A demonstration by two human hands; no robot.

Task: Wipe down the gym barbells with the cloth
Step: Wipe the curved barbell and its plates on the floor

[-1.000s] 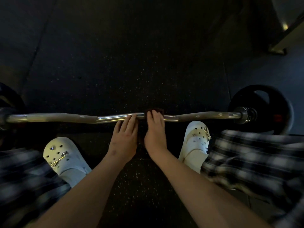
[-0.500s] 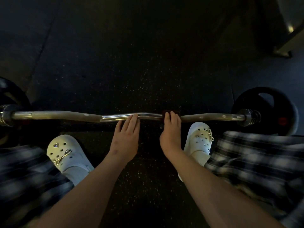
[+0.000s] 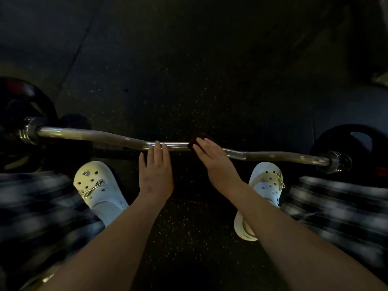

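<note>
A chrome curl barbell [image 3: 94, 136] lies across the dark rubber floor with a black plate on each end. My left hand [image 3: 156, 171] rests on the shiny middle section, fingers straight and laid flat on the bar. Just to its right, my right hand [image 3: 214, 160] presses a small dark red cloth [image 3: 201, 137] onto the bar with straight fingers. Most of the cloth is hidden under those fingers, and only its far edge shows.
A black weight plate [image 3: 23, 106] sits on the bar's left end and another plate [image 3: 352, 143] on the right end. My white clogs [image 3: 94, 181] [image 3: 266, 181] stand just behind the bar on either side of my hands. Speckled rubber floor [image 3: 189, 80] stretches beyond.
My right hand has slid the cloth to the right along the bar, away from my left hand, which has stayed on the middle. The view has swung, so the bar now looks slanted.
</note>
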